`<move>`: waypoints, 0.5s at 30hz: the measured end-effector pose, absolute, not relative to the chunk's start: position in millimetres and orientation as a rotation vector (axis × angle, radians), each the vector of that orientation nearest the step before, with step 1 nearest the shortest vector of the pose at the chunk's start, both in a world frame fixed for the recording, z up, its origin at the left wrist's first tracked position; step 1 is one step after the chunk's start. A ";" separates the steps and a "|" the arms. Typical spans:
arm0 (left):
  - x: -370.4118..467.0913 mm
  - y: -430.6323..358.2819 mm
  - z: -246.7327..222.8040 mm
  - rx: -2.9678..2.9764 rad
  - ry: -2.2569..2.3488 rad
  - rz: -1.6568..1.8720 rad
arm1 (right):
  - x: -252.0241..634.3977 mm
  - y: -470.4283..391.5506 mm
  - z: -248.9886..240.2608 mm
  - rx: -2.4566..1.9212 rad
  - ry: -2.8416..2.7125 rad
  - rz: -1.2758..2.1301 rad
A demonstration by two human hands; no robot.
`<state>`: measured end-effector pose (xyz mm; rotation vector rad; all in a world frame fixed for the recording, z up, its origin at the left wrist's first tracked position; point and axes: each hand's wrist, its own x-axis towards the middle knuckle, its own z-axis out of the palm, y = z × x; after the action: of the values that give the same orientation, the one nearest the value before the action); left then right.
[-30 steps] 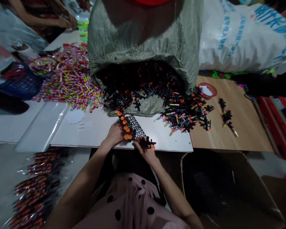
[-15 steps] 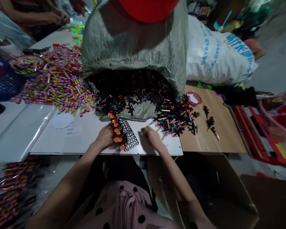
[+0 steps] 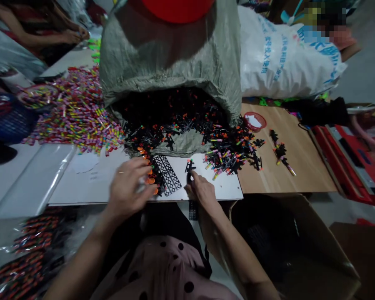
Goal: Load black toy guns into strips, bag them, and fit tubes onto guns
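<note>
My left hand [image 3: 128, 183] hovers at the left of a row of black pieces with orange discs [image 3: 150, 181], its thumb and fingers spread apart. Right of that row, a black perforated plastic strip [image 3: 168, 176] lies slanted on the white table. In my right hand [image 3: 203, 191], thumb and fingers pinch a small black toy gun [image 3: 190, 165] with bright tips. Its lower end is hidden by the fingers. A pile of black toy guns and wrapped candy tubes [image 3: 226, 154] lies beyond my right hand.
A big grey-green sack [image 3: 171, 58] opens toward me, spilling black toy pieces. Wrapped candy tubes [image 3: 78, 108] are heaped at left. A red basket [image 3: 254, 121], a white sack [image 3: 287, 62] and a cardboard box [image 3: 325, 250] are at right. Another person's hands [image 3: 73, 35] work far left.
My left hand has risen and moved left from behind the orange-disc row, its fingers spreading. The toy gun now shows upright in my right hand. The whole view has shifted slightly.
</note>
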<state>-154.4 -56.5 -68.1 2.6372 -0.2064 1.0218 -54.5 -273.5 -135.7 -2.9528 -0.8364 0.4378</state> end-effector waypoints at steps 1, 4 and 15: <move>-143.9 -66.3 -66.4 2.663 -0.335 0.981 | -53.5 -270.9 -135.7 -2.953 -0.709 0.469; -114.1 -81.8 -74.1 2.747 -0.484 0.777 | -51.3 -270.7 -137.4 -2.814 -0.491 0.574; -108.0 -74.8 -83.1 2.674 -0.358 0.668 | -96.9 -244.9 -184.3 -1.977 -0.447 0.340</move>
<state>-108.0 -74.8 -83.1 2.6741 -0.3584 0.6684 -96.9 -244.9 -184.3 -1.9765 -0.4472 0.3396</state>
